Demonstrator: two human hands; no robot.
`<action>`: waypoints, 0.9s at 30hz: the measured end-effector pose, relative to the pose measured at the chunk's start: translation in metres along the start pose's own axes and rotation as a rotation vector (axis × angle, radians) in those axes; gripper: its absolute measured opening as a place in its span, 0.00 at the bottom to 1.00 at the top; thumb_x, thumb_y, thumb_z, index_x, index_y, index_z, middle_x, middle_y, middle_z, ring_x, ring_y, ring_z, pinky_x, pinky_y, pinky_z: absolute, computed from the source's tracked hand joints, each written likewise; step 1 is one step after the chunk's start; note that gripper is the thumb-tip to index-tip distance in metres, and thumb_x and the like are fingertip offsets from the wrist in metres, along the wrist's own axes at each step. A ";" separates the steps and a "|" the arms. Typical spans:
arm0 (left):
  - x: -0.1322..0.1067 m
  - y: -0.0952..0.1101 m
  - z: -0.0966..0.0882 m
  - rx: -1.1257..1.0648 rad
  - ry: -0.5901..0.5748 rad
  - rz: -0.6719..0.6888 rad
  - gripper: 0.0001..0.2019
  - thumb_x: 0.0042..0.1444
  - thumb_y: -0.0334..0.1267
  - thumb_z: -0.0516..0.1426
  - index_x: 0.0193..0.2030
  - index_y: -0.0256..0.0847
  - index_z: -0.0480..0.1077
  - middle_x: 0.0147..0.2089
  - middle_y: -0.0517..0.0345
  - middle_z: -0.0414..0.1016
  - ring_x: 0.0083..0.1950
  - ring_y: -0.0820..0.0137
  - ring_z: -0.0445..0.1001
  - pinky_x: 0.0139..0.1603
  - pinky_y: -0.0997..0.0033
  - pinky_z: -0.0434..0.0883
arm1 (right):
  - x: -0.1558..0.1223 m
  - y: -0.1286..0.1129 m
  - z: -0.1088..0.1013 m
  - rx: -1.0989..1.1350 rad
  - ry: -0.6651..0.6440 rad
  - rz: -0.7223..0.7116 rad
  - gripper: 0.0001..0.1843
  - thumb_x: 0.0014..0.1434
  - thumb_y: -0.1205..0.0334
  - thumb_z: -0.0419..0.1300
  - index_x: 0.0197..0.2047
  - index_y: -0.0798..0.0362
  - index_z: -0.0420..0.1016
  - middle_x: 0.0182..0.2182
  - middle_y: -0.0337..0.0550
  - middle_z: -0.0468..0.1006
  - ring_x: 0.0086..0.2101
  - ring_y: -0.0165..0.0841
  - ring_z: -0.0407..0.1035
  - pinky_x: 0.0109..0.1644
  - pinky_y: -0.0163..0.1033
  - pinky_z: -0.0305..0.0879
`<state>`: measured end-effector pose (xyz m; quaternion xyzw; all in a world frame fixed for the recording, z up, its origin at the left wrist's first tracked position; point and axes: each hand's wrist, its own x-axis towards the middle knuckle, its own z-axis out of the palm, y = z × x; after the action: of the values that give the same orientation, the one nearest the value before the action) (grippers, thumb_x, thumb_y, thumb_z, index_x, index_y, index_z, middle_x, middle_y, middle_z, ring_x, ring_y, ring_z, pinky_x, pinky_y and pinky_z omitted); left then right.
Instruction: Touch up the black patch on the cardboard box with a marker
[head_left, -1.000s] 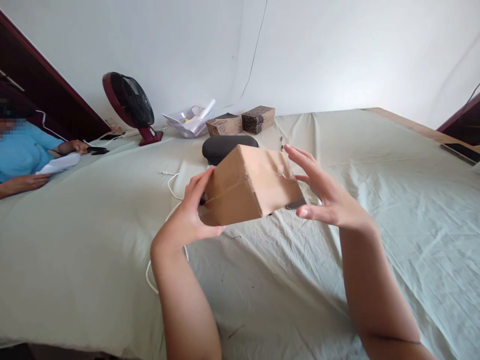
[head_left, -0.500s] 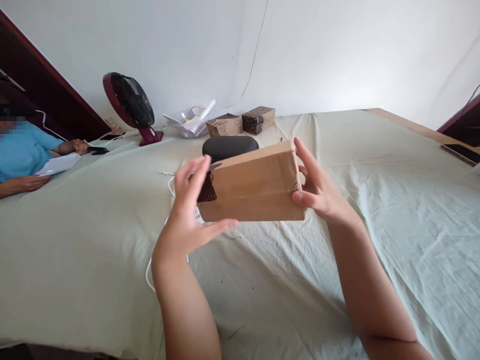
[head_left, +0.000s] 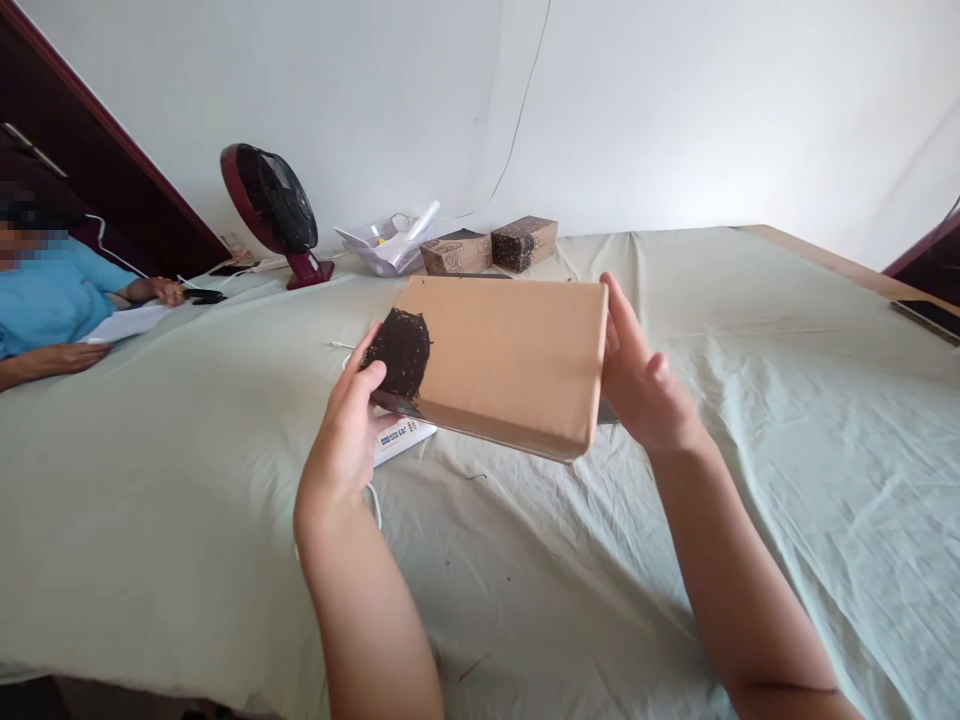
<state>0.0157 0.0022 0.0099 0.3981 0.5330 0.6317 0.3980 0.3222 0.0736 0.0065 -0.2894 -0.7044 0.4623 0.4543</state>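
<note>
A brown cardboard box [head_left: 510,360] is held up above the cloth, its broad face tilted toward me. One corner of that face carries a dark blackened patch [head_left: 405,352]. My left hand [head_left: 349,420] grips this left end, thumb on the patch and fingers partly hidden behind. At the opposite end my right hand [head_left: 649,385] supports the box's right side, its fingers along the edge and its thumb lifted off. Beneath the box, a white power strip [head_left: 405,440] with blue printing lies partly covered.
A greenish cloth [head_left: 187,520] covers the table. Along the wall stand a fan [head_left: 274,210], a clear plastic basket [head_left: 386,255] and two cardboard boxes, one open [head_left: 456,252] and one scribbled black [head_left: 525,243]. At the left sits a person [head_left: 56,300] in blue with papers.
The box has been turned so its broad face shows instead of a narrow side. My left thumb has come onto the dark patch, and my right thumb has lifted away.
</note>
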 end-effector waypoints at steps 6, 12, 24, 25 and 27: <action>0.001 -0.005 -0.002 0.048 -0.032 0.393 0.25 0.63 0.43 0.64 0.67 0.52 0.78 0.71 0.58 0.78 0.79 0.47 0.67 0.81 0.45 0.66 | 0.005 0.019 -0.014 0.354 -0.217 0.367 0.43 0.61 0.29 0.61 0.69 0.48 0.75 0.63 0.54 0.82 0.61 0.61 0.78 0.59 0.65 0.80; 0.002 -0.004 0.003 0.224 -0.188 0.593 0.09 0.61 0.43 0.67 0.46 0.48 0.81 0.75 0.56 0.74 0.77 0.46 0.69 0.80 0.42 0.64 | 0.008 0.030 -0.005 0.309 -0.672 0.262 0.60 0.57 0.47 0.74 0.85 0.41 0.49 0.76 0.52 0.67 0.67 0.55 0.70 0.68 0.61 0.73; 0.000 -0.014 -0.010 -0.037 -0.387 0.295 0.39 0.53 0.43 0.59 0.75 0.52 0.69 0.77 0.59 0.69 0.79 0.46 0.65 0.76 0.50 0.69 | 0.010 0.039 0.009 0.027 -0.502 -0.061 0.77 0.52 0.57 0.78 0.86 0.34 0.26 0.85 0.44 0.36 0.82 0.55 0.36 0.83 0.63 0.45; -0.002 -0.012 -0.012 -0.034 -0.412 0.299 0.40 0.51 0.42 0.60 0.75 0.52 0.67 0.75 0.58 0.71 0.77 0.46 0.67 0.75 0.51 0.71 | 0.010 0.039 0.008 0.029 -0.504 -0.076 0.76 0.52 0.57 0.77 0.86 0.34 0.26 0.85 0.44 0.37 0.82 0.55 0.36 0.83 0.63 0.46; -0.007 -0.007 -0.015 0.009 -0.430 0.300 0.42 0.51 0.39 0.62 0.76 0.54 0.65 0.68 0.56 0.76 0.71 0.48 0.73 0.68 0.52 0.76 | 0.010 0.037 0.008 0.020 -0.506 -0.091 0.75 0.52 0.57 0.76 0.86 0.35 0.28 0.85 0.44 0.38 0.82 0.56 0.38 0.83 0.63 0.47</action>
<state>0.0047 -0.0086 0.0006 0.5997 0.3739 0.5821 0.4020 0.3108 0.0936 -0.0245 -0.1282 -0.8032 0.5062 0.2867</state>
